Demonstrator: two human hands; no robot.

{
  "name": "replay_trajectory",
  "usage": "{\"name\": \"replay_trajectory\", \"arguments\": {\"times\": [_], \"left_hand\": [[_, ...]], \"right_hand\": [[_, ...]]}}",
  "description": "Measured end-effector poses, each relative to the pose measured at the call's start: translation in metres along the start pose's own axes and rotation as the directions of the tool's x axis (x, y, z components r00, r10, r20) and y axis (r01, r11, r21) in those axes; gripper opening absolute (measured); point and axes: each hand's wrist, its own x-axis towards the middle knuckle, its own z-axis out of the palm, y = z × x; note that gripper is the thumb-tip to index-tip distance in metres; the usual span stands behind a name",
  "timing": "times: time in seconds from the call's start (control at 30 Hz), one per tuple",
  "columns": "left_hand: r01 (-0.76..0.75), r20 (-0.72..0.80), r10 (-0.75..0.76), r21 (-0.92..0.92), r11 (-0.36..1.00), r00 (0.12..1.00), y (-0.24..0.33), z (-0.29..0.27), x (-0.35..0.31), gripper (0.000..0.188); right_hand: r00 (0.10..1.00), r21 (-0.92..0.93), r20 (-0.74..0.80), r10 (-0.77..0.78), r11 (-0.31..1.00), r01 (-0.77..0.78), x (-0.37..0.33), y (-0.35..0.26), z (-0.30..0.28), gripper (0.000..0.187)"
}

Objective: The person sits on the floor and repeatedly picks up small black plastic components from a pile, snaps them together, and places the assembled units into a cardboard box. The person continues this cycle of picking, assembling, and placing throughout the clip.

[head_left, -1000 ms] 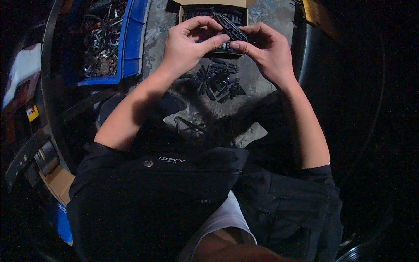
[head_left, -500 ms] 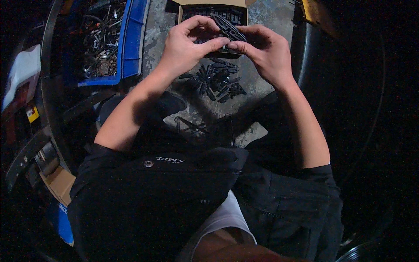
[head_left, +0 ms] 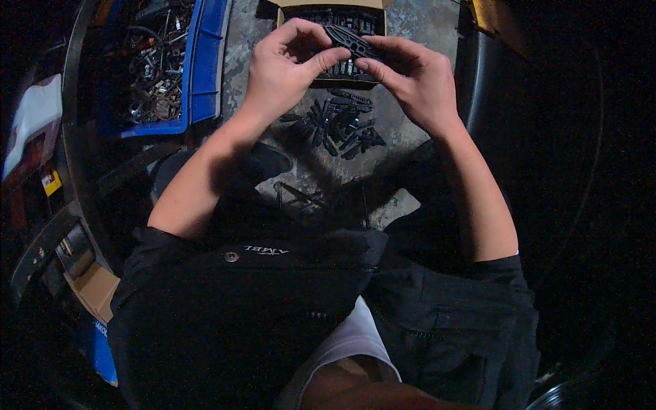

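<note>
Between my two hands, over an open cardboard box (head_left: 335,3), is a long black part (head_left: 347,41) with ridges and small openings in its face; its exact kind is unclear. My left hand (head_left: 283,68) pinches its left end between thumb and fingers. At the other end, the thumb and fingers of my right hand (head_left: 420,85) close on it, partly hiding that end. Rows of dark pieces (head_left: 365,27) fill the box beneath. Nearer me, a loose pile of small black parts (head_left: 335,126) lies on the worn grey surface.
A blue plastic bin (head_left: 206,75) full of mixed metal bits stands at the left. On the far right runs a dark curved edge (head_left: 476,89), with a yellow piece (head_left: 486,17) beyond it. A small brown carton (head_left: 94,287) sits low on the left.
Both hands have shifted slightly, the left one up and leftward. The black part has moved with them and turned, so more of its ridged face shows.
</note>
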Motion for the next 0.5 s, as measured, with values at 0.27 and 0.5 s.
{"name": "replay_trajectory", "arguments": {"times": [0.27,0.5], "left_hand": [[0.169,0.092,-0.16,-0.093,0.981,0.983,0.002,0.003,0.003,0.038],[0.282,0.147,-0.274,-0.03,0.959,0.95,-0.008,-0.001,0.003,0.034]], "right_hand": [[0.995,-0.054,-0.036,-0.092,0.994,0.09,-0.002,0.001,0.001,0.036],[0.996,-0.101,0.08,-0.04,0.994,0.048,-0.001,-0.002,-0.002,0.032]]}}
